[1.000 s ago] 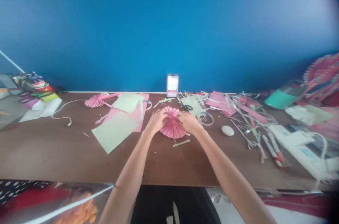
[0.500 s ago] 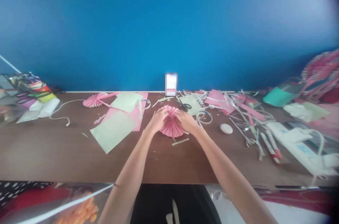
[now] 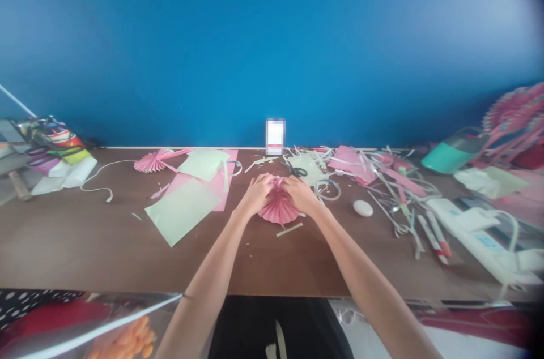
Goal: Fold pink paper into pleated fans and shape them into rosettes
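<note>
A pink pleated paper fan (image 3: pixel 279 210) lies on the brown table between my two hands, its scalloped lower edge spread toward me. My left hand (image 3: pixel 258 193) grips its upper left side with curled fingers. From the other side my right hand (image 3: pixel 298 192) closes on the upper right of the folds. Both sets of fingers cover most of the fan's top, where a little pink shows between them. Just beyond my right hand are black scissors (image 3: pixel 297 171). Closer to me, a thin pale paper strip (image 3: pixel 289 229) rests below the fan.
Pale green sheets (image 3: pixel 183 209) and another pink paper fan (image 3: pixel 152 161) lie to the left. On the right are a white oval object (image 3: pixel 362 208), paper scraps, markers (image 3: pixel 432 239) and a white power strip (image 3: pixel 467 234). A blue wall (image 3: pixel 272 36) rises behind the table.
Both hands have drawn closer together over the top of the fan and slightly toward me. Less of its upper part shows now.
</note>
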